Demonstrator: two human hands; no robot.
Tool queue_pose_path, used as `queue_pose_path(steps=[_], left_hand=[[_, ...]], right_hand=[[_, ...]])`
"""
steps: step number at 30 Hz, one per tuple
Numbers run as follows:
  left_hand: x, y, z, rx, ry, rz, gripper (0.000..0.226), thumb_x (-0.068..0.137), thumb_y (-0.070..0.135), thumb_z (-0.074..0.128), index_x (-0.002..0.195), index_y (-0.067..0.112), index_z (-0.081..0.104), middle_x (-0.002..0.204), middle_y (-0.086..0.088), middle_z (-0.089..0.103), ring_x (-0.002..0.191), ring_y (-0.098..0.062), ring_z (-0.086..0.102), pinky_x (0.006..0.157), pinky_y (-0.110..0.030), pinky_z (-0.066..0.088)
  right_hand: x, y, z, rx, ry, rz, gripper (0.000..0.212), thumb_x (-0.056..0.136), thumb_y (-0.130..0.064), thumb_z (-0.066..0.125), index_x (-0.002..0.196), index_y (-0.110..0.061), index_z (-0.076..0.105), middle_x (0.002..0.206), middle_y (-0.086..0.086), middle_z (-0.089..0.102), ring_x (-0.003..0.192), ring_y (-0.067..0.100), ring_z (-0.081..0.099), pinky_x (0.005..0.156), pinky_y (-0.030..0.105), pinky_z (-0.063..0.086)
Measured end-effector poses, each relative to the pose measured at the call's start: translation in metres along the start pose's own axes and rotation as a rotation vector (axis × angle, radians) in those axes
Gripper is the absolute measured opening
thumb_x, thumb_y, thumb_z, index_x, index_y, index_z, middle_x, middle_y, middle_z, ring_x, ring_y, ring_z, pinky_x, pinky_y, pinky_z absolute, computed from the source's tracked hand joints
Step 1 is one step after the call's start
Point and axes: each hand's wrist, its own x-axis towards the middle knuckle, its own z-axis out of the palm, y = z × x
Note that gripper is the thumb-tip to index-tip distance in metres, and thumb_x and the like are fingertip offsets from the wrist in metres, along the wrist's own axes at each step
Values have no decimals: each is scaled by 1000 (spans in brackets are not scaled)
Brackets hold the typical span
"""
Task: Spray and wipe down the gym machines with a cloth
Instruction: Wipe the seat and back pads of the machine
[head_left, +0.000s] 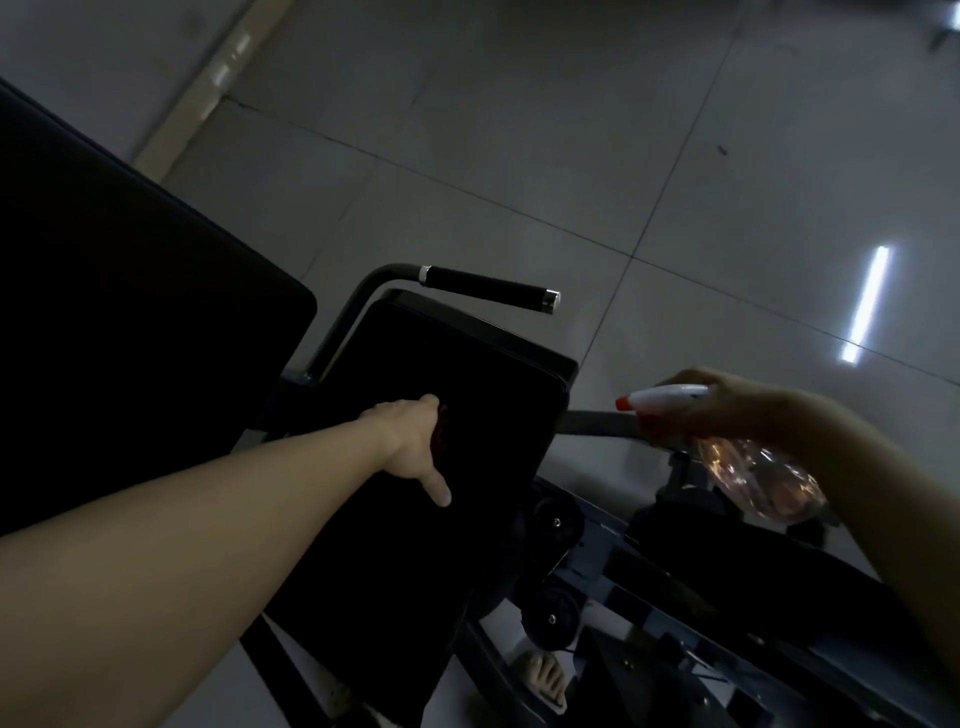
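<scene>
A black padded seat (467, 374) of a gym machine fills the middle of the head view. My left hand (410, 441) lies on that pad, gripping a dark reddish cloth (442, 428) that barely shows under the fingers; the thumb sticks out downward. To the right, my right hand (727, 400) holds a clear spray bottle (758, 478) by its white head, whose orange nozzle (623, 401) points left toward the pad.
A black backrest pad (130, 312) stands at the left. A handle bar (488, 287) with chrome ends juts out above the seat. Black frame parts and rollers (556, 525) sit below right. Grey tiled floor (519, 130) spreads beyond, and a bare foot (545, 675) shows at the bottom.
</scene>
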Motion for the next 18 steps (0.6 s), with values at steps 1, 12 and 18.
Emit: queue_pose_path(steps=[1,12,18], left_hand=[[0,-1,0,-3,8,1,135,51,65,93,155,19,20,148,-9,47,128,-32,53,98,-48,55],[2,-7,2,27,18,69,138,50,67,92,156,17,20,145,-12,48,123,-31,54,94,-48,57],[6,-24,5,-55,50,232,115,55,64,91,143,17,32,137,-12,50,122,-34,53,99,-51,53]], right_hand=[[-1,0,-1,16,15,0,79,55,-63,90,119,-24,64,123,18,58,102,32,63,80,44,59],[-77,-140,46,-97,566,-370,17,96,-25,65,109,-14,65,96,8,66,82,31,65,72,46,59],[-86,-176,119,-1,840,-259,23,92,-25,68,93,-2,68,79,18,68,69,38,68,64,53,58]])
